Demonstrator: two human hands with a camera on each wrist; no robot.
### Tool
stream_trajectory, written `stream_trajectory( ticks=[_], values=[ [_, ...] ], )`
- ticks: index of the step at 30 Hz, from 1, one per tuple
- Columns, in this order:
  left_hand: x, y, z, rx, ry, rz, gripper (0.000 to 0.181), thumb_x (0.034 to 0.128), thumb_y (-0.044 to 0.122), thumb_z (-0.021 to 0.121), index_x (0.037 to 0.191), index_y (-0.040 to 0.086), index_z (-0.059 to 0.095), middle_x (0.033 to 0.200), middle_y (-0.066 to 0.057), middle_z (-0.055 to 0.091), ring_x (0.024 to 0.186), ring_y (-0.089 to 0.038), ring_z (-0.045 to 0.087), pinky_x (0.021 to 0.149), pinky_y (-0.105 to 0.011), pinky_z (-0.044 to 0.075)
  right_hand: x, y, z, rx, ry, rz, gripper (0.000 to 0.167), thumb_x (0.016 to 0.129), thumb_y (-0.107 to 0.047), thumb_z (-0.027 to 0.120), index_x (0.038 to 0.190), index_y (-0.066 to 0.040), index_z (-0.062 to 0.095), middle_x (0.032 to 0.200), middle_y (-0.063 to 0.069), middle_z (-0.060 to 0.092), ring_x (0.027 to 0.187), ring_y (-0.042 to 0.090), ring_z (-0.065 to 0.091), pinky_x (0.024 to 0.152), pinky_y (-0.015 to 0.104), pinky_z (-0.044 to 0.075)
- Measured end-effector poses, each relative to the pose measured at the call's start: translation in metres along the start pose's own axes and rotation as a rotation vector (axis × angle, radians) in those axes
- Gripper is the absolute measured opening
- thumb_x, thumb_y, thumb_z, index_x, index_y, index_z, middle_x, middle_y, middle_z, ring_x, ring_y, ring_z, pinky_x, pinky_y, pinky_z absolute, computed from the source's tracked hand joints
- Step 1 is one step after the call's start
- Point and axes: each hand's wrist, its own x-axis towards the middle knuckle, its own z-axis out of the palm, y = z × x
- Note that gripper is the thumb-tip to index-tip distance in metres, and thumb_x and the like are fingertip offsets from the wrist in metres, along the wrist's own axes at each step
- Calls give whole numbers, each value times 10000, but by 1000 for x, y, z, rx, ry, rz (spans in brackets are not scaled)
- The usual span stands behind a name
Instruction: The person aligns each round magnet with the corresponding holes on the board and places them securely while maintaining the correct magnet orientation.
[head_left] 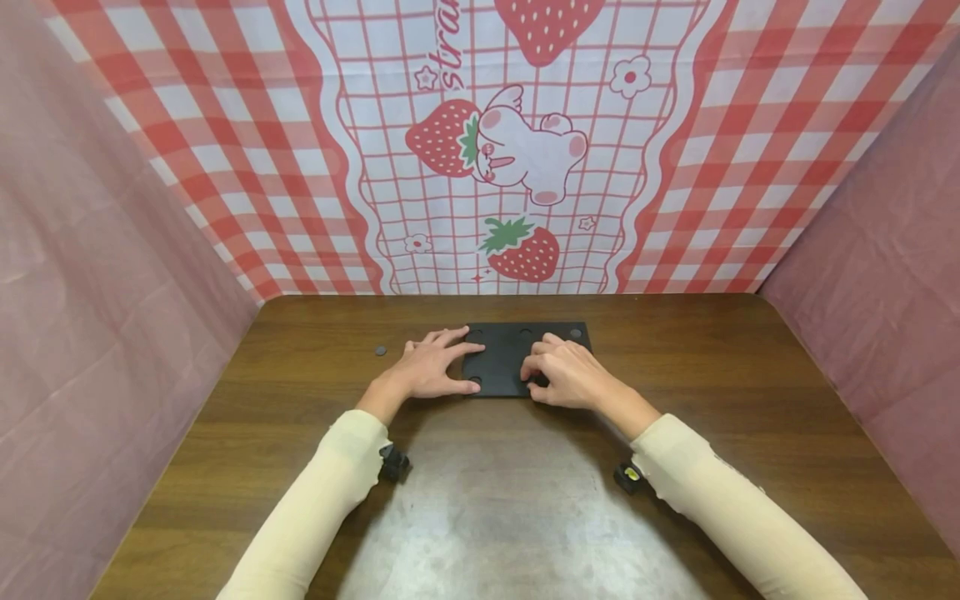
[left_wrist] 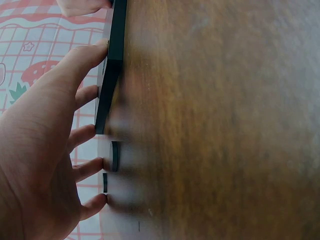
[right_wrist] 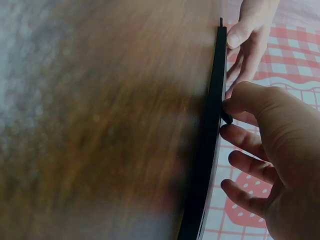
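A flat black rectangular board with round recesses lies near the table's far edge. My left hand, fingers spread and fairly straight, rests at the board's left end; its thumb touches the near-left corner. My right hand is over the board's right half, fingers bent. In the right wrist view, its thumb and index finger pinch a small dark disc tilted against the board's top. A greyish disc sits at the board's far-right corner. The right hand hides part of the board.
Left of the board, a small dark disc lies on the wooden table; the left wrist view shows two dark pieces, one a disc, by the left fingers. A strawberry-patterned cloth hangs behind, with pink curtains at both sides.
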Motion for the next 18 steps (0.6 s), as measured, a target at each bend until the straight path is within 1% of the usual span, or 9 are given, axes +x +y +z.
stream_trajectory(
  ticks=[11, 18],
  values=[
    [0, 1, 0, -2, -6, -3, 791, 1041, 621, 721, 1736, 355, 455, 1918, -46, 206, 1770, -455, 192, 1306, -870, 191, -1, 0, 1, -12, 10, -5, 113, 878, -259, 910, 965, -214, 853, 938, -28, 750, 944, 200, 650, 735, 378, 561],
    [-1, 0, 0, 4, 0, -2, 790, 1040, 618, 723, 1735, 353, 458, 1918, -48, 208, 1769, -457, 194, 1302, -864, 207, -2, 0, 0, -11, 19, -10, 118, 875, -257, 916, 964, -216, 852, 947, -25, 754, 953, 210, 653, 736, 382, 558]
  ],
)
